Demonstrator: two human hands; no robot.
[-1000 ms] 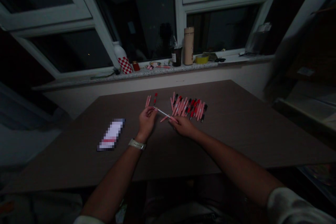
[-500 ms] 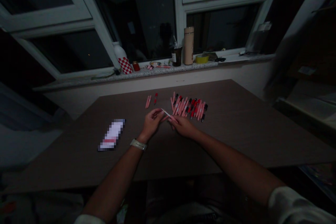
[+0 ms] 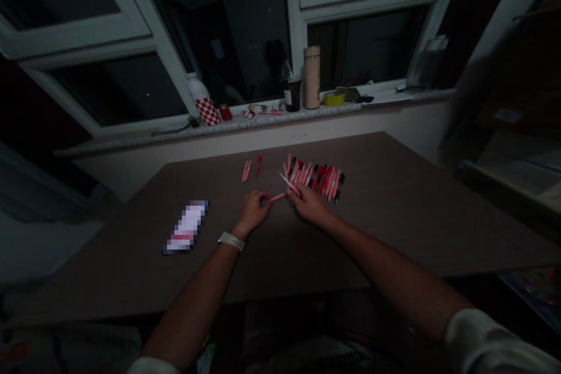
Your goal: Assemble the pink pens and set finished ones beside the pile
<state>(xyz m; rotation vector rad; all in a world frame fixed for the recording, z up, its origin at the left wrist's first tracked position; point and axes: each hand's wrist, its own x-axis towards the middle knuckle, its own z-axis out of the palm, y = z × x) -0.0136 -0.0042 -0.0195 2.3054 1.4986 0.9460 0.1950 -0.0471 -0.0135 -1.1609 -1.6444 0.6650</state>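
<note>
Head view, mid-frame: we now hold left hand (image 3: 253, 211), pinching pink barrel (image 3: 277, 196), closer to right hand (image 3: 309, 204), pinching white refill (image 3: 284, 179), than before; parts nearly meet.

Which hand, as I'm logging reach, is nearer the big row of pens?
Right. The right hand is just short of the row of pens; the left hand sits farther left.

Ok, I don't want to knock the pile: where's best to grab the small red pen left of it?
Pinch the small red pen across its middle from above. It lies flat on the brown table, clear of the two pink barrels and the heap of pens, so both long sides look free.
</note>
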